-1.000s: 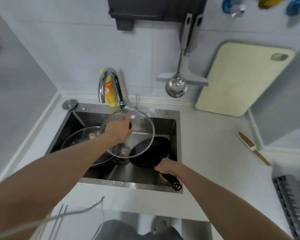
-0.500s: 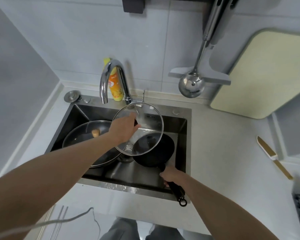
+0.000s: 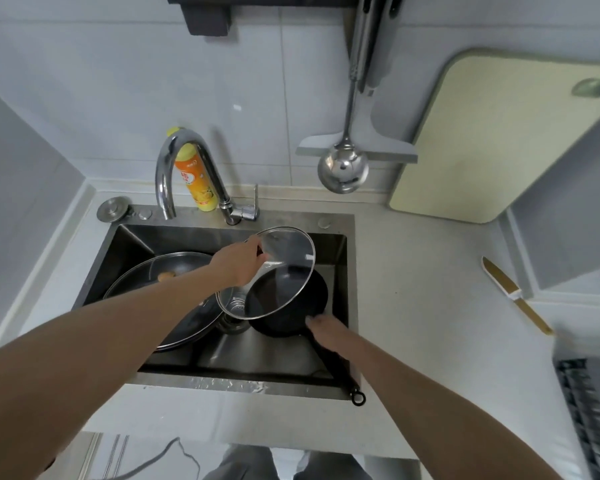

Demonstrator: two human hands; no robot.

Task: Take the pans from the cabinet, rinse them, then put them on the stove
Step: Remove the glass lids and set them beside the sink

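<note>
A small black frying pan (image 3: 293, 315) sits in the right half of the steel sink (image 3: 350, 271). Its long handle (image 3: 340, 372) sticks out over the sink's front rim. My right hand (image 3: 326, 329) grips that handle close to the pan's bowl. My left hand (image 3: 241, 259) holds a round glass lid (image 3: 284, 258) by its knob, tilted above the black pan. In the sink's left half lies a larger pan (image 3: 174, 282) covered by a glass lid with a wooden knob (image 3: 167, 276); my left forearm hides part of it.
A curved tap (image 3: 177, 164) stands behind the sink with an orange soap bottle (image 3: 196, 183) beside it. A ladle (image 3: 343, 168) and a pale cutting board (image 3: 492, 140) hang or lean at the back right. A knife (image 3: 513, 292) lies on the right counter; a rack (image 3: 589, 410) sits at the right edge.
My left hand has tilted the glass lid lower over the black pan. My right hand has slid up the handle towards the pan's bowl. The camera view has dropped.
</note>
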